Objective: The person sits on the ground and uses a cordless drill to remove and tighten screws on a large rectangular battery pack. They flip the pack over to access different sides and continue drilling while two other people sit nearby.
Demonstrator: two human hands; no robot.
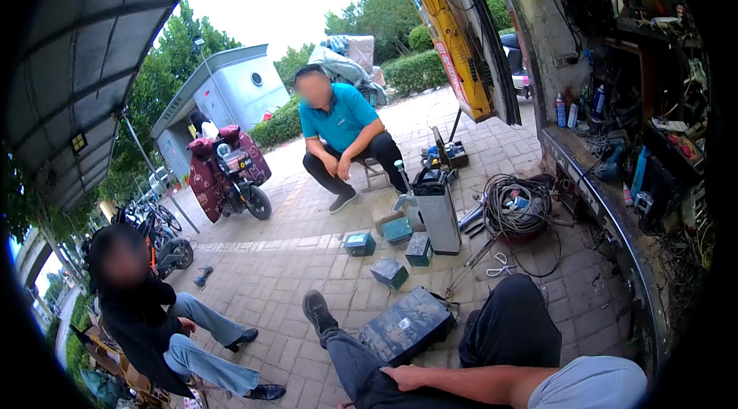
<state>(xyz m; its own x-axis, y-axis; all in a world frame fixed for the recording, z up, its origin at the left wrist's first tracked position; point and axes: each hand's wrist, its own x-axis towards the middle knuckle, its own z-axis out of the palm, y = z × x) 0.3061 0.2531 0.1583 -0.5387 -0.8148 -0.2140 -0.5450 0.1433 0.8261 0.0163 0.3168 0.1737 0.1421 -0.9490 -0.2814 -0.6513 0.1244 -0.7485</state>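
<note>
From the lower right, my bare right forearm reaches across my lap below a grey sleeve. My right hand (pixel 403 377) rests on the dark trousers over my left leg (pixel 355 367), its thumb side stretched out; the fingers underneath are partly hidden, and I see nothing held. Only a sliver of skin, apparently my left hand (pixel 344 405), shows at the lower edge. Between my legs lies a large, scuffed dark battery case (pixel 407 324). Beyond it on the paving stand several smaller dark green-topped batteries (pixel 390 273), beside a tall grey box (pixel 436 217).
A person in a teal shirt (pixel 338 121) sits opposite; another in dark clothing (pixel 138 317) is at the left. Coiled cable (pixel 516 205) and scissors (pixel 501 264) lie at the right, near a cluttered workbench (pixel 596 186). A scooter (pixel 231 171) is parked farther back.
</note>
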